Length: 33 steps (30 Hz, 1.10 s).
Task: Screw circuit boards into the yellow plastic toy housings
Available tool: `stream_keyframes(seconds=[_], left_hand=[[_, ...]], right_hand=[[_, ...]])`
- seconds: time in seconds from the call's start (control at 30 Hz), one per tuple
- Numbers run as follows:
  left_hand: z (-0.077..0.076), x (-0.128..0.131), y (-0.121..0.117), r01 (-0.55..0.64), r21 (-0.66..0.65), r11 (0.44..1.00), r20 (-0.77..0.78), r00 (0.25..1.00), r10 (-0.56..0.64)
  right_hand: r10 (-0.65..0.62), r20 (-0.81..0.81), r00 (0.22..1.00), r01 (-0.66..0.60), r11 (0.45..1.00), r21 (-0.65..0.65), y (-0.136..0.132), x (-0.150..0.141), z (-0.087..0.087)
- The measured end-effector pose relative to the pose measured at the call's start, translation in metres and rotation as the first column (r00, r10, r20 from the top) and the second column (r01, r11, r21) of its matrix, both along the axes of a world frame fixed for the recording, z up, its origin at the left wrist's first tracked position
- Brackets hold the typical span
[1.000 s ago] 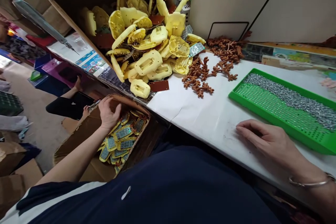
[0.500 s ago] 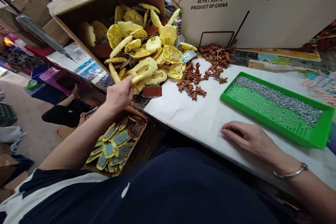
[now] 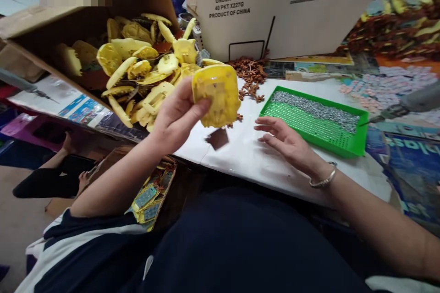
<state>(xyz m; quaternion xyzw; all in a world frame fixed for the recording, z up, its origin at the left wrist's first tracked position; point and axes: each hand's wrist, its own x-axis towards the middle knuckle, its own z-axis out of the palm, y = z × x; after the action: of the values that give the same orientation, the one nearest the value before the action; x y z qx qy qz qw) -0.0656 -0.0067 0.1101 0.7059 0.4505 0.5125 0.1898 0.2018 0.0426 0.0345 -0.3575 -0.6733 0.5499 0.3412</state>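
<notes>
My left hand (image 3: 177, 112) is raised over the white table (image 3: 261, 169), closed on a yellow plastic shell (image 3: 216, 95). A small brown plate (image 3: 217, 139) shows just below the shell, blurred. My right hand (image 3: 283, 139) hovers above the table with fingers spread, holding nothing, beside a green tray (image 3: 347, 144) that carries a band of small metal screws (image 3: 314, 110). A tipped cardboard box (image 3: 68, 13) at the left spills a heap of yellow shells (image 3: 137, 73). Brown antler-shaped pieces (image 3: 249, 71) lie behind the shell.
A large white carton (image 3: 292, 4) stands at the back. A low box of finished yellow parts (image 3: 151, 199) sits by my left knee. A power screwdriver (image 3: 405, 103) points in from the right. Another person's arm (image 3: 62, 165) rests lower left.
My left hand rose from the low box to the heap, took a yellow shell and lifted it over the table. My right hand came up off the table and spread open.
</notes>
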Motion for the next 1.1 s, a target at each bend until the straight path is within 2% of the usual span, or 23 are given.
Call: stream_keyframes(seconds=[0.07,0.17,0.23,0.33,0.4,0.43,0.5,0.53,0.57,0.6,0.63,0.67,0.7,0.73,0.77,0.8,0.83,0.9,0.97,1.03,1.1], left_hand=[[-0.015,0.022,0.01,0.146,-0.055,0.988,0.148,0.98,-0.136],[-0.041,0.049,0.024,0.298,-0.12,0.947,0.381,0.895,-0.233],[-0.057,0.063,0.03,0.35,-0.181,0.919,0.5,0.838,-0.22],[-0.077,0.077,0.034,0.395,-0.295,0.87,0.583,0.796,-0.164],[-0.088,0.082,0.035,0.411,-0.38,0.829,0.58,0.804,-0.133],[-0.093,0.083,0.037,0.413,-0.427,0.805,0.563,0.818,-0.121],[-0.103,0.082,0.042,0.405,-0.523,0.75,0.497,0.86,-0.117],[-0.108,0.082,0.045,0.386,-0.561,0.732,0.438,0.889,-0.133],[-0.111,0.081,0.048,0.345,-0.579,0.739,0.35,0.924,-0.157],[-0.114,0.08,0.051,0.276,-0.56,0.781,0.227,0.958,-0.176],[-0.115,0.079,0.053,0.184,-0.487,0.854,0.075,0.983,-0.169],[-0.115,0.08,0.052,0.089,-0.352,0.932,-0.088,0.988,-0.127],[-0.113,0.081,0.05,0.018,-0.175,0.984,-0.235,0.97,-0.059],[-0.11,0.082,0.045,-0.001,0.002,1.0,-0.349,0.937,0.002],[-0.107,0.085,0.038,0.04,0.143,0.989,-0.435,0.9,0.026],[-0.104,0.088,0.03,0.128,0.225,0.966,-0.51,0.86,0.005],[-0.101,0.092,0.02,0.239,0.251,0.938,-0.58,0.813,-0.052],[-0.098,0.1,0.002,0.399,0.205,0.894,-0.685,0.711,-0.16],[-0.099,0.105,-0.013,0.434,0.117,0.893,-0.752,0.626,-0.205],[-0.103,0.107,-0.02,0.426,0.028,0.904,-0.8,0.552,-0.235],[-0.106,0.104,-0.021,0.444,-0.023,0.896,-0.824,0.499,-0.268]], right_hand=[[0.062,-0.108,0.992,-0.082,0.977,-0.195,-0.003,0.004,0.001],[0.097,-0.197,0.976,-0.175,0.884,-0.434,-0.012,0.018,0.002],[0.073,-0.215,0.974,-0.178,0.836,-0.52,-0.019,0.032,0.001],[-0.029,-0.151,0.988,-0.056,0.845,-0.532,-0.027,0.054,-0.003],[-0.094,-0.037,0.995,0.069,0.9,-0.43,-0.031,0.066,-0.007],[-0.115,0.039,0.993,0.121,0.938,-0.326,-0.033,0.071,-0.01],[-0.152,0.217,0.964,0.157,0.988,-0.004,-0.038,0.076,-0.016],[-0.188,0.298,0.936,0.132,0.971,0.199,-0.04,0.077,-0.019],[-0.246,0.361,0.899,0.086,0.91,0.405,-0.043,0.077,-0.021],[-0.32,0.4,0.859,0.024,0.806,0.592,-0.046,0.076,-0.023],[-0.398,0.412,0.819,-0.05,0.667,0.744,-0.049,0.075,-0.023],[-0.47,0.402,0.786,-0.126,0.514,0.849,-0.051,0.074,-0.024],[-0.529,0.375,0.761,-0.191,0.37,0.909,-0.054,0.073,-0.023],[-0.569,0.349,0.744,-0.242,0.258,0.936,-0.056,0.073,-0.023],[-0.588,0.333,0.737,-0.277,0.187,0.943,-0.057,0.073,-0.023],[-0.586,0.333,0.739,-0.299,0.157,0.941,-0.058,0.073,-0.023],[-0.57,0.346,0.745,-0.311,0.163,0.936,-0.059,0.074,-0.024],[-0.5,0.403,0.767,-0.322,0.243,0.915,-0.061,0.076,-0.027],[-0.417,0.436,0.797,-0.301,0.351,0.887,-0.062,0.079,-0.03],[-0.396,0.425,0.814,-0.234,0.446,0.864,-0.064,0.081,-0.034],[-0.418,0.415,0.808,-0.173,0.506,0.845,-0.065,0.083,-0.037]])
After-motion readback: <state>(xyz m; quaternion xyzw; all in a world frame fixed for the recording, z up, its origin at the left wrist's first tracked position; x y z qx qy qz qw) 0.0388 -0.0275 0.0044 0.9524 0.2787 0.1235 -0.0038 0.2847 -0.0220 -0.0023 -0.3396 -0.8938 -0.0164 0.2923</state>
